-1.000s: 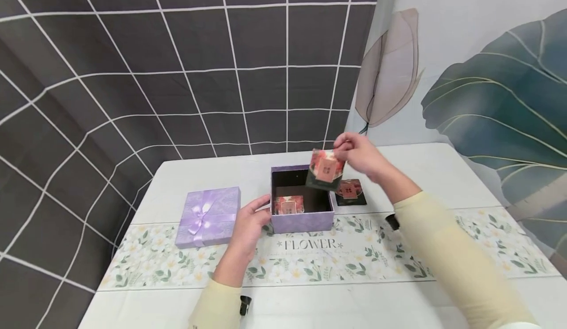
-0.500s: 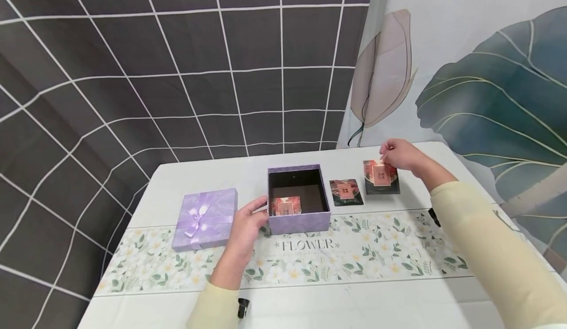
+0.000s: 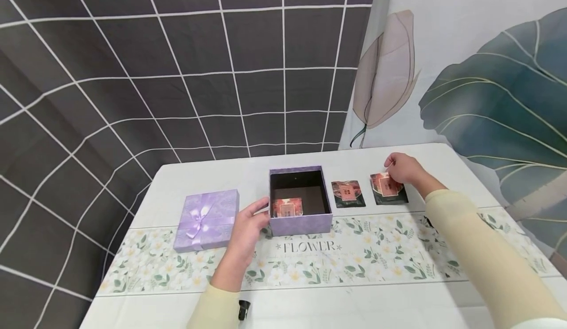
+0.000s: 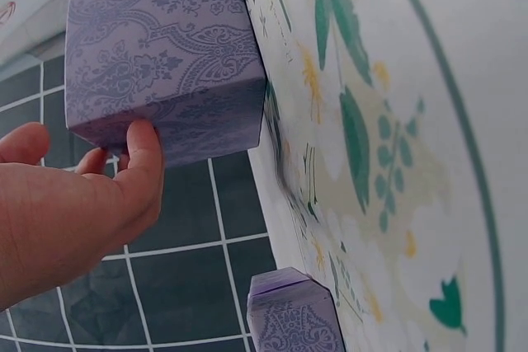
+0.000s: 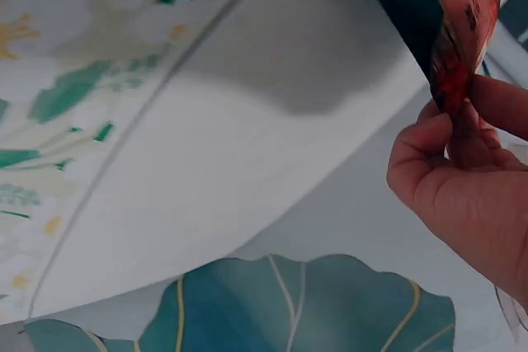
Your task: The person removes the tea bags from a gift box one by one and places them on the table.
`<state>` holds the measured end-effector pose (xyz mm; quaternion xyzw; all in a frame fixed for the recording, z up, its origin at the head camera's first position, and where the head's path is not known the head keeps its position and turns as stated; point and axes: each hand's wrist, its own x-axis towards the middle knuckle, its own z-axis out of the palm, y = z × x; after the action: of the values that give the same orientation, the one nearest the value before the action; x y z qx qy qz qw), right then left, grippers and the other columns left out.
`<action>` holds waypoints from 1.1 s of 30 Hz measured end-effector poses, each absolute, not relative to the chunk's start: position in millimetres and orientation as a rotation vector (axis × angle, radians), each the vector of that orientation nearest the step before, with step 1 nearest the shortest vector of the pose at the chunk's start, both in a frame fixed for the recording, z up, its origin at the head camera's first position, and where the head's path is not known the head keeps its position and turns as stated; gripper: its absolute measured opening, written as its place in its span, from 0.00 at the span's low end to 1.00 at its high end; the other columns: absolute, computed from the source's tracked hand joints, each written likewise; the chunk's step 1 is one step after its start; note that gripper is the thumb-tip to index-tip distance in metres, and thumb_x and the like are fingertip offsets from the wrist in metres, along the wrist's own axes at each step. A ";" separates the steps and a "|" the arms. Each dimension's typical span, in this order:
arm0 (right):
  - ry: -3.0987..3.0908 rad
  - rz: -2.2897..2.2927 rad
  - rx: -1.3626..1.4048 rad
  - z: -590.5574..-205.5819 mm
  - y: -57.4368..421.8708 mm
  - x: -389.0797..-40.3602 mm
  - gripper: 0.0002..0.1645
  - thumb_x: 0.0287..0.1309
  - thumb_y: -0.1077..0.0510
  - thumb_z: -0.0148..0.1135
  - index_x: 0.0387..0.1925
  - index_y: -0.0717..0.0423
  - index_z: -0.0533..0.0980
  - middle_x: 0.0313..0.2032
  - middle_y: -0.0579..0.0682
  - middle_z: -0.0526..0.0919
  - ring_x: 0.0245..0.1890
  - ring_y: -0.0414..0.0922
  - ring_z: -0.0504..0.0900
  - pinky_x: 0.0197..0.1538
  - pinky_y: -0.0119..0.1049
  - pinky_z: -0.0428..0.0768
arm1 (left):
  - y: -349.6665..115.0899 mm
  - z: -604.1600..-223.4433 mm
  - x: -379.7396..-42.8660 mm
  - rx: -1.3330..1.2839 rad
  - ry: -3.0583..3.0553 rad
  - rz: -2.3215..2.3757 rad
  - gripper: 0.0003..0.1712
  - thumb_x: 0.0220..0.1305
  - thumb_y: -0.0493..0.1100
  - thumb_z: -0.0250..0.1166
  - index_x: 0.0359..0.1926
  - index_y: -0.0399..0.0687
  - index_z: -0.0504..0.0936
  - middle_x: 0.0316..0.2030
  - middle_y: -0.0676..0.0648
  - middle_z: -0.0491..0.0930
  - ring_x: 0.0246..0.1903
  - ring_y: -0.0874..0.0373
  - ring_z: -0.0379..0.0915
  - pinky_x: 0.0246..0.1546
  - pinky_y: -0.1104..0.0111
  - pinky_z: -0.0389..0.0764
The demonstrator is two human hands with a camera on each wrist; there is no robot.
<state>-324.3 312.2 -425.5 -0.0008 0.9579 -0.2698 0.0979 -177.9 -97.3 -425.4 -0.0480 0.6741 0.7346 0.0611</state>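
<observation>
An uncovered purple patterned box (image 3: pixel 305 224) stands on the table, with a red sachet (image 3: pixel 288 207) inside at its front left. My left hand (image 3: pixel 246 228) rests against the box's left side; in the left wrist view, its fingertips touch the patterned wall (image 4: pixel 165 39). Over at the right, my right hand (image 3: pixel 402 168) pinches the top right part of a red and black sachet (image 3: pixel 387 187) close to the tabletop. The right wrist view shows thumb and fingers gripping the edge of this sachet (image 5: pixel 466 18). Between it and the box lies another red and black sachet (image 3: pixel 348 193).
Left of the box lies a purple lid (image 3: pixel 208 220) with a ribbon bow. The white table cover (image 3: pixel 319 299) carries a printed flower band. A dark gridded curtain (image 3: pixel 257 92) hangs behind, and a leaf-patterned cloth (image 3: pixel 487 97) hangs at the right.
My right hand has carried the sachet from above the box to the right, then lowered it close to the table. My left hand has stayed at the box.
</observation>
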 end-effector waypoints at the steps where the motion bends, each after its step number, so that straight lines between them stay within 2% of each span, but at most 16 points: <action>1: 2.852 -0.782 -0.005 -428.9 313.0 -324.3 0.09 0.66 0.66 0.48 0.43 0.69 0.70 0.35 0.63 0.75 0.36 0.58 0.73 0.40 0.50 0.73 | -97.3 -425.5 -177.6 -0.146 2.038 2.223 0.32 0.61 0.29 0.53 0.68 0.29 0.68 0.67 0.34 0.67 0.63 0.39 0.67 0.64 0.51 0.62; 5: 2.895 -0.768 0.002 -441.3 314.3 -322.8 0.06 0.68 0.65 0.50 0.40 0.67 0.70 0.32 0.60 0.75 0.33 0.56 0.74 0.37 0.48 0.73 | -97.0 -426.0 -177.5 -0.145 2.032 2.225 0.32 0.62 0.29 0.54 0.68 0.30 0.68 0.67 0.34 0.67 0.63 0.40 0.67 0.64 0.51 0.62; 10: 2.934 -0.783 0.015 -452.7 314.8 -321.0 0.05 0.67 0.66 0.52 0.41 0.66 0.70 0.33 0.60 0.74 0.34 0.55 0.73 0.36 0.46 0.72 | -96.2 -426.6 -177.9 -0.130 2.031 2.233 0.32 0.62 0.29 0.53 0.68 0.30 0.68 0.67 0.34 0.66 0.63 0.40 0.67 0.64 0.51 0.63; 17: 3.024 -0.875 -0.004 -448.6 303.8 -317.8 0.10 0.66 0.65 0.52 0.46 0.68 0.72 0.39 0.64 0.76 0.39 0.59 0.72 0.43 0.52 0.73 | -96.1 -426.3 -176.6 -0.152 2.025 2.230 0.32 0.61 0.29 0.54 0.69 0.32 0.68 0.68 0.35 0.67 0.61 0.39 0.68 0.63 0.49 0.63; 24: 3.095 -1.199 -0.205 -410.9 242.3 -306.2 0.11 0.66 0.68 0.54 0.49 0.66 0.74 0.47 0.65 0.80 0.51 0.62 0.76 0.56 0.58 0.71 | -97.3 -425.9 -176.3 -0.165 2.020 2.240 0.33 0.61 0.30 0.54 0.69 0.32 0.69 0.67 0.35 0.67 0.60 0.39 0.68 0.62 0.49 0.63; 33: 3.043 -1.329 -0.708 -386.6 154.9 -279.9 0.12 0.59 0.73 0.58 0.43 0.61 0.77 0.43 0.57 0.84 0.48 0.54 0.81 0.53 0.52 0.76 | -97.2 -426.1 -175.8 -0.138 2.024 2.239 0.33 0.61 0.30 0.54 0.69 0.31 0.67 0.68 0.34 0.66 0.62 0.38 0.67 0.63 0.46 0.62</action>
<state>-279.9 154.9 -386.6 -0.2070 0.8891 -0.3883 -0.1262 -175.8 -97.2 -426.1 -0.0457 0.6687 0.7398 0.0598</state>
